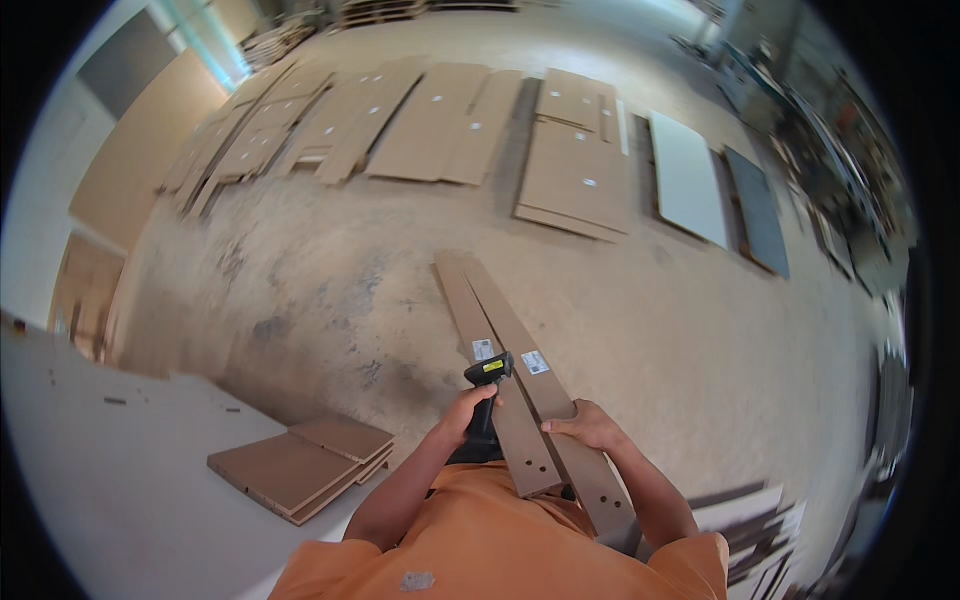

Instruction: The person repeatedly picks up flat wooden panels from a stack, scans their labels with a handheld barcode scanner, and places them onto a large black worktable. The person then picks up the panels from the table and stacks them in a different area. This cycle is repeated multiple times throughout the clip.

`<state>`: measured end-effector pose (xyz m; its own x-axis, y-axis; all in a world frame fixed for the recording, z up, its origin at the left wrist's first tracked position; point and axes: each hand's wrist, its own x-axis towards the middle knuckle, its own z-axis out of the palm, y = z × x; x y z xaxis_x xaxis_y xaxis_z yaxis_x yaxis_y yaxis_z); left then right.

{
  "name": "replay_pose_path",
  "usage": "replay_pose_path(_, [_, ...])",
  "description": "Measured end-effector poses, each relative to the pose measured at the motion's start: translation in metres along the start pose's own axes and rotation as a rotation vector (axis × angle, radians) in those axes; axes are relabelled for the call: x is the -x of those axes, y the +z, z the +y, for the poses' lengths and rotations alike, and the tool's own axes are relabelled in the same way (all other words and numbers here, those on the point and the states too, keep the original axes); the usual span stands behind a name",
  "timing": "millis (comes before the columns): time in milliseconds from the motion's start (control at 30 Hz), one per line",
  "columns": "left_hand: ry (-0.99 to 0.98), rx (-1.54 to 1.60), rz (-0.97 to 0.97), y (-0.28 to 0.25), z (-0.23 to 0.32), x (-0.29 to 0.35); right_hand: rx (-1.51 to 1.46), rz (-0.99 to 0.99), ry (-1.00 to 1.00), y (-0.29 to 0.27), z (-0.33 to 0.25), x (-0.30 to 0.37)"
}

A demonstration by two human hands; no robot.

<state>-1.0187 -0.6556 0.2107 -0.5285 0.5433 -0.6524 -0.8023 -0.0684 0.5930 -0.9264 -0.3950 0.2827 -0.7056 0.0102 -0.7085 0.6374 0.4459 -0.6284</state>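
My left hand (468, 412) is closed round the grip of a black barcode scanner (488, 371) with a yellow label on its head. In my right hand (589, 426) are two long, narrow brown boards (528, 392), held at the right one's outer edge with the thumb on its face. They lie side by side with a thin gap, tilted away from my body. Each board bears a white printed label; the scanner's head is beside the left label (483, 350), close to the right label (535, 362). Round holes show at the boards' near ends.
Stacks of brown panels (440, 120) lie in a row across the floor ahead. A white panel (688, 175) and a dark grey panel (757, 208) are farther right. To my left, several brown boards (290, 470) rest on a pale surface (130, 470). More boards (745, 520) are stacked near right.
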Motion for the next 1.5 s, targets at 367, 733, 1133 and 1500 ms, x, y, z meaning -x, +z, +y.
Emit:
replay_pose_path(367, [0.095, 0.235, 0.281, -0.101, 0.126, 0.023, 0.350, -0.266, -0.003, 0.002, -0.218, -0.139])
replay_pose_path(733, [0.226, 0.589, 0.577, -0.340, 0.331, 0.070, 0.383, -0.714, -0.201, 0.147, -0.529, -0.344])
replay_pose_path(1133, [0.171, 0.885, 0.853, -0.678, 0.480, 0.131, 0.857, -0.806, -0.297, 0.424, -0.825, -0.548])
replay_pose_path(1500, [0.208, 0.833, 0.949, -0.961, 0.634, 0.163, 0.942, -0.961, -0.175, 0.606, -1.075, -0.740])
